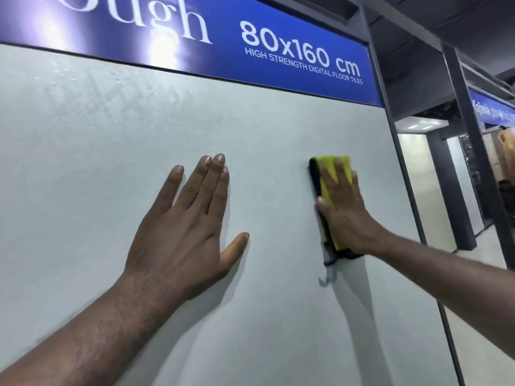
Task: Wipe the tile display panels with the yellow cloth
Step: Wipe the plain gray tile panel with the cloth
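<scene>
The tile panel (111, 176) is a smooth, pale grey slab with a mostly matt, faintly sheeny face, marked near its top left by thin streaks and fine droplets. The yellow cloth (326, 165) looks like soft napped fabric with a black edge. The blue sign (292, 29) is glossy and throws back glare, and the dark frame post (384, 79) looks like matt painted metal.

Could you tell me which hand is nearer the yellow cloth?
Right: the right hand presses flat on the yellow cloth; the left hand rests on the tile panel, apart, leftward.
</scene>
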Demonstrator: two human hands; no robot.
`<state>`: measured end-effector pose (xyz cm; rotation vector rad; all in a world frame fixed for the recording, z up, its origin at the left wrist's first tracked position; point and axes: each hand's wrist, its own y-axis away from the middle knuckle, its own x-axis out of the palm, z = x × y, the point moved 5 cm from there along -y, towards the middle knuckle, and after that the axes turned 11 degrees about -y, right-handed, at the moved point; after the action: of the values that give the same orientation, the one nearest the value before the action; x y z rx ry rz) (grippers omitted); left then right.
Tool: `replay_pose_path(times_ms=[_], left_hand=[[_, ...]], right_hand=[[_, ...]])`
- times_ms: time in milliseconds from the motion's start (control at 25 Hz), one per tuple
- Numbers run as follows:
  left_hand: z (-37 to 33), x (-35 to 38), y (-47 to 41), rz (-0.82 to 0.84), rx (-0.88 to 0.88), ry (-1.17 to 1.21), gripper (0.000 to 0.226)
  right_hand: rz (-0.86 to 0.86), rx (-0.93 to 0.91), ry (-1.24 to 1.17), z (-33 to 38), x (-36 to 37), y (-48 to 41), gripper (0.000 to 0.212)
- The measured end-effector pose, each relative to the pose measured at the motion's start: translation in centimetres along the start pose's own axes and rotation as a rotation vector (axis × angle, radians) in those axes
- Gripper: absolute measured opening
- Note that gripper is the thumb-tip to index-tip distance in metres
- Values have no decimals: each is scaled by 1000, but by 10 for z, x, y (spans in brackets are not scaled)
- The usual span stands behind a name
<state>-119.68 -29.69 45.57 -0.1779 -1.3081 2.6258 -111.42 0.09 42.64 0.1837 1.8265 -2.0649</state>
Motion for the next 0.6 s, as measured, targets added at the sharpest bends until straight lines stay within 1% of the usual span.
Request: replay_pose_path(times_ms=[40,80,120,160,200,240,320,360,440,520,560,600], left_hand=[[-7,1,-9,-1,2,-2,97],[-17,1,-20,-1,4,-6,98],[-27,3,-31,-3,5,-11,98],[-37,4,-41,-6,3,-16,99],[-46,6,-50,-5,-3,-25,99],[-54,8,-57,-6,-11,-35,99],[-69,11,-69,-8,-34,-42,100],[-74,12,-74,-8,-46,-45,100],[-85,15,-86,-8,-58,-55,100],[-98,16,-102,-11,-62,-56,99],[-106,16,-110,-12,-63,-57,99],[-114,17,-117,-13,-61,-58,99]], right_hand=[[-40,59,-26,-15,-11,-18,68],[-49,81,-43,-25,-20,-34,69],[-37,55,-51,-27,-23,-46,68],[-2,-11,-41,-24,-23,-48,65],[39,-85,-25,-21,-22,-43,63],[90,-122,-3,-25,-22,-32,61],[156,-108,-20,-54,-30,-11,60],[142,-109,-22,-70,-36,-15,60],[57,-101,-18,-99,-48,-41,61],[-9,-54,-21,-109,-55,-64,64],[-17,-80,-10,-107,-55,-63,64],[-10,-150,17,-102,-53,-53,62]])
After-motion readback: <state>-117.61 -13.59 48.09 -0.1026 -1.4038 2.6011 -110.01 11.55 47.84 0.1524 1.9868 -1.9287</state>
